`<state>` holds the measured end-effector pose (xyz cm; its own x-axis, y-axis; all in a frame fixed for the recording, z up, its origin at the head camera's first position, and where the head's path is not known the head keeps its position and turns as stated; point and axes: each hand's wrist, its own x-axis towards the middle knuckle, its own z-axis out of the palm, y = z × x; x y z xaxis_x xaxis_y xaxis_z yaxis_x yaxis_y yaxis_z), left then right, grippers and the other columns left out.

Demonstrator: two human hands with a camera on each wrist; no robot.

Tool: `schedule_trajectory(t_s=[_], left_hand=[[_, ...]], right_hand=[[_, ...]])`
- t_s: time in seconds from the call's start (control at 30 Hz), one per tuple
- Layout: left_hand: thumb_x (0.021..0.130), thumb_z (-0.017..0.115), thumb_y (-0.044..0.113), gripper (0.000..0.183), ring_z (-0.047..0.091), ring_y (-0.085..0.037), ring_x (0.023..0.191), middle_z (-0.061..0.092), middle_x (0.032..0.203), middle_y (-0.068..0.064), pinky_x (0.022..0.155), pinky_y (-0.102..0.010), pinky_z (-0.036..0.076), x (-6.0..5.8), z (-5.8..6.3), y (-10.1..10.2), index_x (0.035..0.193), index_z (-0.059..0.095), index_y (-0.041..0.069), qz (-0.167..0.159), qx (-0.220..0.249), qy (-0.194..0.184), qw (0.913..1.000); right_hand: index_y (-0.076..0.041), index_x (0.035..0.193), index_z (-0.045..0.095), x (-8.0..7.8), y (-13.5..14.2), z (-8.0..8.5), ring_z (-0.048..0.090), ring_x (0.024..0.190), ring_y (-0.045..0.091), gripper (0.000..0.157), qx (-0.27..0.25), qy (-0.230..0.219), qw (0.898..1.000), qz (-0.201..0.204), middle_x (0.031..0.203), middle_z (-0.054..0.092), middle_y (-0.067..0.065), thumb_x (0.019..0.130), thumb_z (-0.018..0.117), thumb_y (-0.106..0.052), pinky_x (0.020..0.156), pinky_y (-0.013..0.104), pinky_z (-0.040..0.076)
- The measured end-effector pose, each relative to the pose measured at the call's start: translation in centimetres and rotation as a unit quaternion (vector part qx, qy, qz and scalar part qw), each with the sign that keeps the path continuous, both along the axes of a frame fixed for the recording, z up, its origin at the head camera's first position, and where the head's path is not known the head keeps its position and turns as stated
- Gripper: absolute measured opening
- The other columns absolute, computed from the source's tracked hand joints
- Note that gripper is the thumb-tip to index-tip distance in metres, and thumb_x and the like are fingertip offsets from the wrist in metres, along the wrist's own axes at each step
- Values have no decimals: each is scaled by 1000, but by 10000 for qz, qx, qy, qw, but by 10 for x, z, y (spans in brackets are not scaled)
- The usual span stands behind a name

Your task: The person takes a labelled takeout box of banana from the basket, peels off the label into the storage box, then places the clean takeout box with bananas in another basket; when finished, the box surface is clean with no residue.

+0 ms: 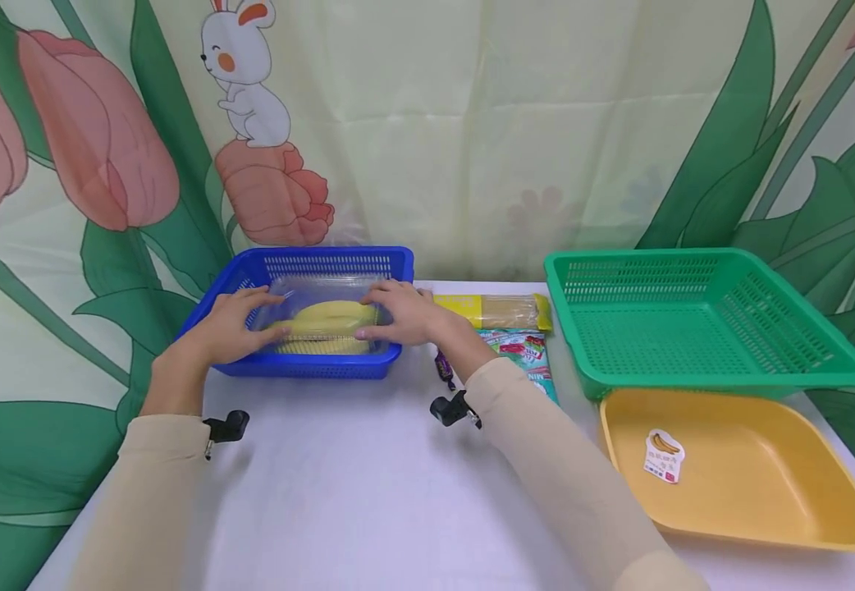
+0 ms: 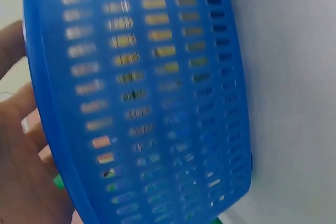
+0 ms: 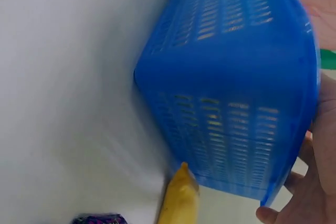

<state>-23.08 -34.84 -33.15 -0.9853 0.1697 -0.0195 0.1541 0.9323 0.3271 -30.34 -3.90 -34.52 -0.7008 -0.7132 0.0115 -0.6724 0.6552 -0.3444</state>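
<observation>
In the head view a clear plastic box (image 1: 302, 287) sits in the blue basket (image 1: 309, 369), with yellow, banana-like fruit (image 1: 331, 316) showing through it. My left hand (image 1: 231, 328) holds the box's left side, thumb toward the front and fingers over the far edge. On the opposite side my right hand (image 1: 405, 312) holds it with thumb and fingers spread. Both wrist views look at the basket's outer walls, so the box is mostly hidden there; the left hand (image 2: 26, 156) and the right hand (image 3: 312, 177) appear beyond the rim.
Right of the basket lie a banana (image 3: 181, 198), a dark purple wrapped item (image 1: 445, 369), a yellow-labelled clear packet (image 1: 501, 312) and a teal bag (image 1: 523, 349). Farther right stand a green basket (image 1: 642, 345) and a yellow tray (image 1: 752, 468) with a banana-print label.
</observation>
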Motion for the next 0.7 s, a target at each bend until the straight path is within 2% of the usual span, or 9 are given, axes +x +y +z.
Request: schedule_trajectory(t_s=[0.2,0.37,0.43,0.53,0.6,0.7], left_hand=[[101,58,53,70,11,-54,152,25,167,-23,117,-76,12,8,-1,12,155,44,11,-80,327,361,9988],[103,57,48,66,14,-49,154,26,167,-22,120,-73,5,10,0,22,155,43,8,-352,622,621,9955],[104,56,46,65,14,-49,154,26,167,-22,119,-73,7,11,-1,26,155,42,7,-442,750,666,9940],[105,56,44,65,14,-49,154,26,166,-23,118,-75,11,14,-3,34,155,41,7,-509,893,684,9923],[105,56,44,65,17,-49,153,29,164,-23,117,-75,15,16,-5,40,156,41,6,-559,888,722,9919],[105,55,46,67,18,-48,153,32,163,-23,117,-74,16,19,-5,50,157,39,7,-598,795,690,9926]], right_hand=[[-26,156,44,9,11,2,20,156,32,67,-248,-146,9987,424,170,24,1,99,57,-59,121,66,20],[-20,157,43,15,25,8,19,157,30,65,-686,-454,9941,711,170,23,5,102,60,-49,126,54,20],[-17,157,43,18,31,8,18,158,28,64,-840,-562,9916,810,171,22,6,102,61,-45,126,50,21],[-15,157,42,23,42,7,15,158,28,65,-974,-741,9887,868,172,16,7,102,62,-44,125,50,25],[-17,158,40,29,49,6,12,159,28,66,-978,-840,9881,838,173,10,7,102,62,-45,125,52,25],[-20,159,38,37,61,8,8,159,27,68,-943,-954,9883,732,174,2,5,102,62,-46,123,53,29]])
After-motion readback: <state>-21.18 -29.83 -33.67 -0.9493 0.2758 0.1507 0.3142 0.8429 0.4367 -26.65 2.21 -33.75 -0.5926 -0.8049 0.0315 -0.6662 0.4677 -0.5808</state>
